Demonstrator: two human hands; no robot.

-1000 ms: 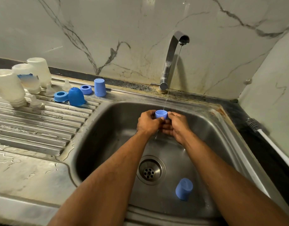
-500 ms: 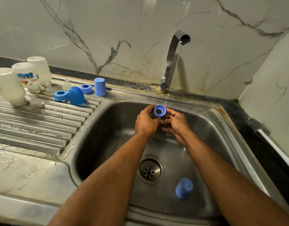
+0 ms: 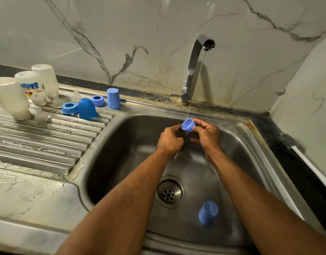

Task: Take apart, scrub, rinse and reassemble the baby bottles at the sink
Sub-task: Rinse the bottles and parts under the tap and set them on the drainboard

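Nearest, lying on its side on the sink (image 3: 107,162) floor right of the drain (image 3: 171,192): one blue cap (image 3: 207,212). Mid-basin, left hand (image 3: 170,139) and right hand (image 3: 207,134) close together, fingers curled and pinching a small blue cap (image 3: 188,125) from both sides, open end tilted up-left under the thin stream from the tap (image 3: 195,65). Farther left on the draining board (image 3: 38,144): three upturned clear bottles (image 3: 11,97), clear teats (image 3: 41,115), two blue rings (image 3: 69,108), a blue dome cap (image 3: 86,108), a tall blue cap (image 3: 113,98); on the right counter, a bottle brush (image 3: 289,140).
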